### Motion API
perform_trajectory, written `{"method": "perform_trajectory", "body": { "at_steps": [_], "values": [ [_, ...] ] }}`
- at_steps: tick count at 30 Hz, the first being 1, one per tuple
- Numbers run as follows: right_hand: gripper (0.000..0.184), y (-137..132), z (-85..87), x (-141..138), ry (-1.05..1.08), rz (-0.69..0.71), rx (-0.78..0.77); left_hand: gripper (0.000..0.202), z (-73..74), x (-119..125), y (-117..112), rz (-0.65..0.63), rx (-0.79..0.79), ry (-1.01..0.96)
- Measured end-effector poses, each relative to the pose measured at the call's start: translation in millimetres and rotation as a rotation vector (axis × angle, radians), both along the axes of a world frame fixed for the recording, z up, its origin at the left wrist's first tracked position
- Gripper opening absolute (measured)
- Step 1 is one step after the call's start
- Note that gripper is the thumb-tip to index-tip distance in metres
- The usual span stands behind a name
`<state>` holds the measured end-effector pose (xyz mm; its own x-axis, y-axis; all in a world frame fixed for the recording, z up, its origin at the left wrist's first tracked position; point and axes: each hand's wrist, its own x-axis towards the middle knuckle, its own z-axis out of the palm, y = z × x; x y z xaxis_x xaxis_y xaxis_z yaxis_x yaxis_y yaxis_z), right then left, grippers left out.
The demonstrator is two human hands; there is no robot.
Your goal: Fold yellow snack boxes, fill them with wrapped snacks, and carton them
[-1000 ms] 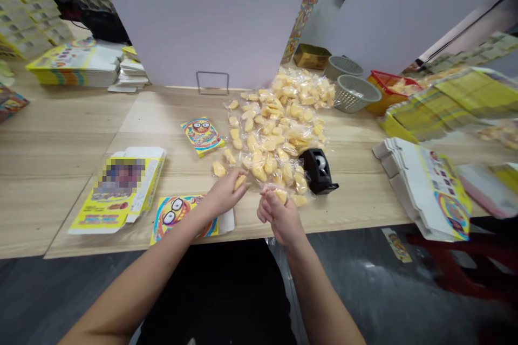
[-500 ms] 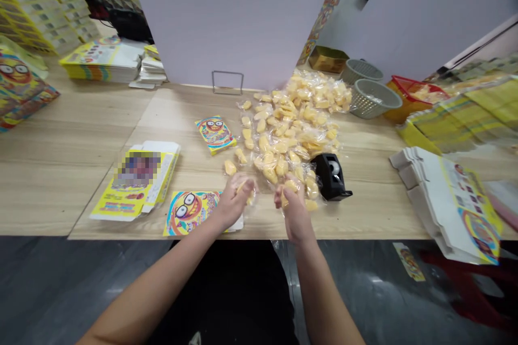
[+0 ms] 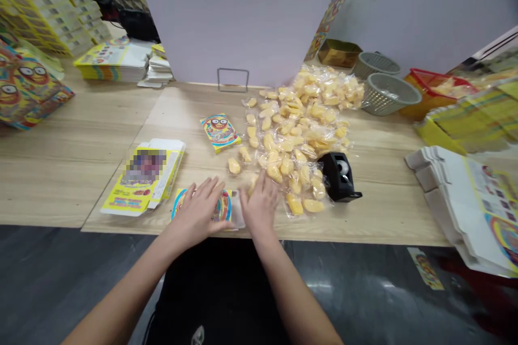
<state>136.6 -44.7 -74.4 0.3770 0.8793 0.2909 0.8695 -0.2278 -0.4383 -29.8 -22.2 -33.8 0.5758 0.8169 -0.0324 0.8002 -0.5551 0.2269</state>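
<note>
As the left hand (image 3: 197, 211) and right hand (image 3: 259, 203) stand with grips released and empty, the left lies spread on a flat yellow printed cardboard carton (image 3: 222, 207), the right just beside a heap of yellow pieces in clear plastic packets (image 3: 291, 140) on the light-wood surface (image 3: 60, 183).

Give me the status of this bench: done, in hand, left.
Done: white-and-yellow folded cardboard cartons lie stacked at right. In hand: the left hand rests on a colourful printed cardboard carton, the right hand beside it, holding nothing visible. Left: a heap of clear-wrapped yellow pieces lies loose on the pale wooden table.
</note>
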Motion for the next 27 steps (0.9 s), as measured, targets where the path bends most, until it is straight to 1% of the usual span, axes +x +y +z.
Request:
{"method": "perform_trajectory", "body": {
  "at_steps": [1, 2, 3, 4, 6, 8, 10, 11, 13, 16, 17, 19, 20, 21, 24, 25, 27],
  "values": [
    [0.062, 1.2, -7.3, -5.0, -0.021, 0.036, -0.044, 0.082, -5.8, -12.5, -4.5, -0.002, -0.008, 0.054],
    [0.062, 0.5, -14.1, -5.6, -0.037, 0.085, -0.071, 0.086, -11.8, -22.8, -8.0, 0.000, -0.007, 0.095],
    [0.057, -2.2, -20.1, -1.5, -0.048, 0.148, -0.079, 0.087, -17.3, -30.9, -10.2, 0.004, -0.001, 0.121],
    [0.050, -7.0, -25.0, 7.0, -0.055, 0.227, -0.075, 0.087, -21.9, -37.1, -11.2, 0.002, 0.007, 0.133],
    [0.043, -20.8, -30.5, 33.5, -0.053, 0.447, -0.056, 0.088, -27.6, -44.4, -10.0, -0.017, 0.020, 0.129],
    [0.043, -36.0, -30.3, 62.3, -0.036, 0.694, -0.051, 0.089, -29.7, -47.3, -7.0, -0.032, 0.035, 0.108],
    [0.048, -47.0, -26.8, 80.8, -0.024, 0.884, -0.078, 0.089, -30.1, -47.7, -4.5, -0.042, 0.052, 0.083],
    [0.051, -49.9, -24.7, 84.2, -0.023, 0.946, -0.093, 0.089, -30.2, -47.5, -3.8, -0.042, 0.060, 0.073],
    [0.055, -50.2, -20.9, 80.1, -0.023, 1.019, -0.118, 0.090, -30.7, -46.5, -3.8, -0.039, 0.070, 0.060],
    [0.058, -42.4, -15.2, 61.3, 0.015, 1.001, -0.129, 0.091, -31.6, -45.3, -5.1, -0.034, 0.076, 0.052],
    [0.061, -39.8, -13.1, 55.7, 0.039, 0.966, -0.130, 0.091, -31.7, -45.2, -5.4, -0.035, 0.075, 0.050],
    [0.065, -37.2, -9.2, 49.1, 0.061, 0.845, -0.110, 0.092, -31.6, -45.4, -5.7, -0.041, 0.068, 0.049],
    [0.062, -37.4, -8.1, 47.8, 0.044, 0.784, -0.094, 0.093, -31.4, -45.6, -5.7, -0.043, 0.064, 0.049],
    [0.054, -38.4, -7.8, 47.4, 0.009, 0.744, -0.078, 0.093, -31.3, -45.7, -5.7, -0.043, 0.060, 0.049],
    [0.030, -42.3, -11.1, 46.7, -0.129, 0.734, -0.055, 0.093, -31.3, -45.9, -5.4, -0.039, 0.055, 0.050],
    [0.026, -42.7, -12.7, 45.2, -0.155, 0.716, -0.052, 0.093, -31.5, -45.7, -5.3, -0.038, 0.055, 0.050],
    [0.026, -41.5, -14.5, 38.6, -0.157, 0.602, -0.042, 0.094, -32.0, -45.3, -5.3, -0.038, 0.058, 0.050]
  ]
}}
